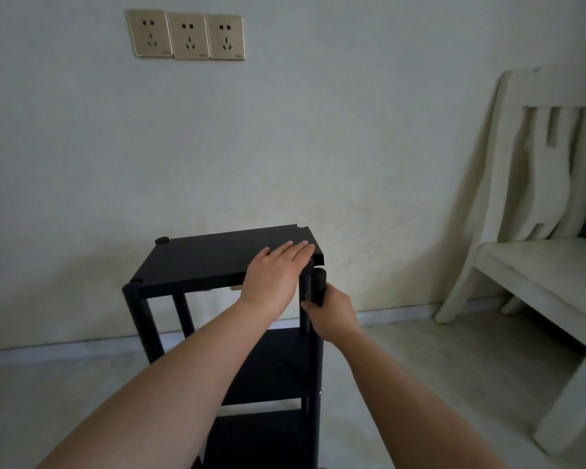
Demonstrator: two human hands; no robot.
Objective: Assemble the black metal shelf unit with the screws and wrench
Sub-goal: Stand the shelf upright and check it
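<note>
The black metal shelf unit (pixel 197 262) stands upright on the floor before me, with a flat top panel and two lower shelves (pixel 271 363). My left hand (pixel 274 272) lies flat, fingers straight, on the right part of the top panel. My right hand (pixel 332 311) grips the near right black post (pixel 318 282) just below its top. That post's top stands just outside the panel's notched right corner. The other posts on the left carry round caps (pixel 162 241). No screws or wrench show.
A pale wall with three sockets (pixel 186 35) rises behind the unit. A cream wooden chair (pixel 535 258) stands at the right, close to the wall. Light tiled floor (pixel 65 401) spreads to the left and right of the unit.
</note>
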